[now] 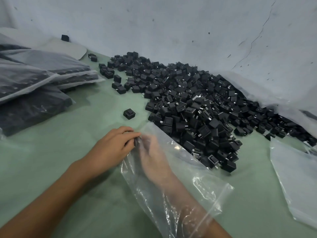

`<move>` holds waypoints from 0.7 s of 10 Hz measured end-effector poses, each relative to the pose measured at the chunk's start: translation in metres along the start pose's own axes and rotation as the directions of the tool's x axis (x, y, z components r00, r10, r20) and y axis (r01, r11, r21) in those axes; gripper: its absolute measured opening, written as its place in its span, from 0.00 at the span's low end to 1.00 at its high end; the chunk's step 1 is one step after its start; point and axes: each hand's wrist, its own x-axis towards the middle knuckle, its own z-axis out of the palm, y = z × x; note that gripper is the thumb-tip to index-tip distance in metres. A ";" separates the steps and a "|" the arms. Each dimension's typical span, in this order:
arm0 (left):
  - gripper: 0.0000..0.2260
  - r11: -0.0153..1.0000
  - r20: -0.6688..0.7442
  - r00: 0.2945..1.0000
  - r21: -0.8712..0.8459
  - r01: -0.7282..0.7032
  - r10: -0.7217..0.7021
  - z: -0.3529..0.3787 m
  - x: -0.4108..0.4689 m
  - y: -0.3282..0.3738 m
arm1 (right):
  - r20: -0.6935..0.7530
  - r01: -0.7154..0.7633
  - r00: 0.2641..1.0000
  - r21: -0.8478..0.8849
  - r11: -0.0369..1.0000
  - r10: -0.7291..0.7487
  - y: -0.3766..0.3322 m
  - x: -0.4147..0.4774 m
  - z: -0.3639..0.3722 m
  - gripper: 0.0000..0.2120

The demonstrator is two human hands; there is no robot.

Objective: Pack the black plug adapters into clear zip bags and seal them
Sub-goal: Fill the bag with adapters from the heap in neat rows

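- Left hand (112,145) pinches the mouth of the clear zip bag (171,177) on the green tabletop (68,152)
- Right hand (154,152) lies inside the bag, blurred; its grip cannot be told
- Black plug adapters (188,103) are heaped just beyond

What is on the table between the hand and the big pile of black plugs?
In the head view, one lone plug adapter sits on the green table between the left hand and the pile of adapters. Around it the table is bare.
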 end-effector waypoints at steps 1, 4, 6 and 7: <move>0.17 0.999 -0.063 0.997 -0.015 -0.036 0.035 0.002 -0.002 0.003 | 0.015 0.020 1.000 -0.029 0.999 -0.019 0.000 -0.001 -0.001 0.10; 0.15 0.999 -0.108 0.994 0.035 0.004 0.000 0.004 -0.001 0.000 | 0.100 0.100 0.992 -0.303 0.948 -0.073 -0.020 -0.023 -0.025 0.20; 0.16 0.999 -0.095 0.995 0.031 0.018 -0.015 0.003 -0.001 0.004 | 0.337 0.061 0.941 -0.063 0.996 -0.036 -0.020 -0.149 -0.145 0.20; 0.16 0.999 -0.092 0.996 0.027 0.019 -0.017 0.002 -0.001 0.005 | 0.514 -0.054 0.858 0.095 0.994 -0.003 -0.050 -0.189 -0.177 0.15</move>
